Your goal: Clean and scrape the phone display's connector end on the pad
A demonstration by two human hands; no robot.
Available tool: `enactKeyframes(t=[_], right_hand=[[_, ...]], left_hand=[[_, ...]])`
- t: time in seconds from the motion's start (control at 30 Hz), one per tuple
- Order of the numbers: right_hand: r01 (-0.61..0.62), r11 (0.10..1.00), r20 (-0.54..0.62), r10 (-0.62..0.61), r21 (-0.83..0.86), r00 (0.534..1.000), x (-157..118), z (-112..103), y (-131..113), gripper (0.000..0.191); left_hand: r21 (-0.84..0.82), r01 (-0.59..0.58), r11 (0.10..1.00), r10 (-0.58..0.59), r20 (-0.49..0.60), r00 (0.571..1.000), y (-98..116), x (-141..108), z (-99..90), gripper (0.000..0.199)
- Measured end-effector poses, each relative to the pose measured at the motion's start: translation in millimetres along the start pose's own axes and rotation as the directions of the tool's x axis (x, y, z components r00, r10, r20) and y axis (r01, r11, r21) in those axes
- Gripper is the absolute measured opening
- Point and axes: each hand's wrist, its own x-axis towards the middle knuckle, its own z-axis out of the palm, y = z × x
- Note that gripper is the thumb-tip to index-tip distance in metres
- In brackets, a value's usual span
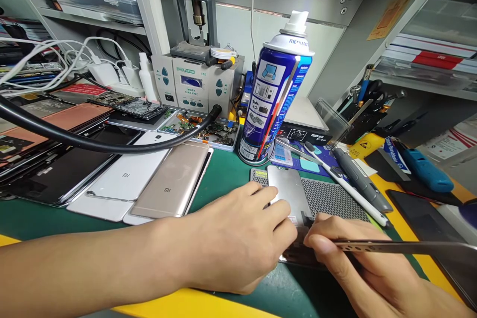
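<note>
An opened phone (288, 191) with a silver metal panel lies partly on a grey perforated pad (331, 198). My left hand (242, 233) curls over its left side, fingers bent and gripping the edge; the fingertips are partly hidden. Metal tweezers (395, 247) with a row of holes are pinched in my right hand (361, 258). That hand is close over the phone's dark lower end, and its fingers hide the tweezers' tips. Behind the pad stands a blue spray can (272, 99) with a white nozzle.
Several phones and back covers, including a gold cover (167, 179), lie at left. A black hose (112, 144) arches over them to a grey soldering station (194, 82). A tray of circuit boards (219, 131) sits before it. At right are a white brush (343, 184) and grey pen-like tool (359, 179).
</note>
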Motion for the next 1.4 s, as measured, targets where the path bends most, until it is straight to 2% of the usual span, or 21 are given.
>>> enactKeyframes(t=[0.53, 1.2, 1.4], right_hand=[[0.01, 1.0, 0.015, -0.01, -0.017, 1.0, -8.6, 4.1, 4.7, 0.012], [-0.005, 1.0, 0.05, 0.004, 0.025, 0.999, -2.7, 1.7, 1.3, 0.018], [-0.019, 0.998, 0.056, 0.015, 0.064, 0.998, -2.2, 0.0, -0.3, 0.02]], left_hand=[[-0.006, 0.004, 1.0, -0.004, 0.0, 1.0, -0.3, 0.5, 2.1, 0.018], [-0.025, 0.003, 1.0, -0.004, -0.029, 1.0, -0.7, -0.5, 2.4, 0.019], [-0.024, 0.007, 1.0, -0.008, -0.03, 1.0, -1.0, -0.3, 3.4, 0.025]])
